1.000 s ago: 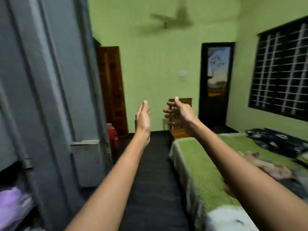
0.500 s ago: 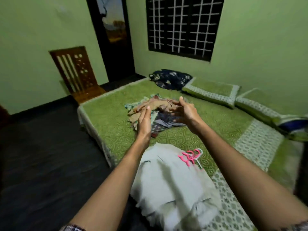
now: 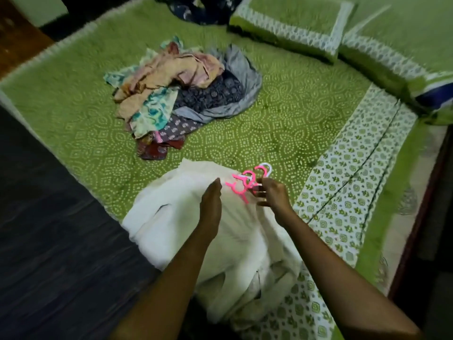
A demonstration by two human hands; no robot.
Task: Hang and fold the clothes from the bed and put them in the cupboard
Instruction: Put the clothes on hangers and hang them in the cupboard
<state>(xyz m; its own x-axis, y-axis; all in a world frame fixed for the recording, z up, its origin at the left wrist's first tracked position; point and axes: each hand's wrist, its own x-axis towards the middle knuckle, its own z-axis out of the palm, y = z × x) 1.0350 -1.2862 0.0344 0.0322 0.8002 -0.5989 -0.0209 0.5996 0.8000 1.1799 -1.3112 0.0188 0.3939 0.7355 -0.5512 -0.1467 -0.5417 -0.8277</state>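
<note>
The big green bed (image 3: 282,119) fills most of the frame, with pillows (image 3: 289,23) at the upper right. A big white cloth (image 3: 171,224) lies spread out on the near edge of the bed, in the lower middle of the frame, and it looks soft and wrinkly. A pile of clothes (image 3: 186,94) sits higher up, left of the middle, well apart from both hands. It is a messy heap of tan, blue, grey and dark red pieces. The left hand (image 3: 211,204) is above the white cloth with its fingers straight and together, holding nothing. The right hand (image 3: 274,195) is just beside it, fingers spread and loose, and it holds nothing too. The small hangers (image 3: 242,185) lie on the far end of the white cloth, between the two hands and a little above them in the frame. They are bright pink, with one pale one, bunched together. Their hooks point to the upper right. The right hand is nearer, its fingertips right by the hooks, though I cannot tell if they touch. I think it can grab them first.
</note>
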